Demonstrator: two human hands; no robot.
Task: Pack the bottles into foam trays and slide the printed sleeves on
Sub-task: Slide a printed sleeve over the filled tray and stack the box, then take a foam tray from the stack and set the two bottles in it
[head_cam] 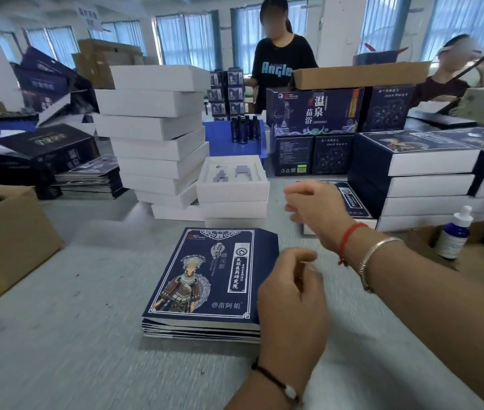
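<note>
A flat stack of dark blue printed sleeves (205,276) lies on the table in front of me. My left hand (291,294) hovers at the stack's right edge with fingers loosely curled, holding nothing. My right hand (311,205) is raised farther back, fingers loosely curled and empty, above a sleeved box (353,199). Behind the sleeves, an open white foam tray (233,179) tops a short pile of white trays. Several dark bottles (245,128) stand on a blue crate (220,137) beyond it.
A tall leaning stack of white boxes (154,134) stands at centre left. Sleeved boxes (418,173) are piled at right. A cardboard carton (4,241) sits at left. A small blue bottle (455,232) stands at right. Two people work across the table.
</note>
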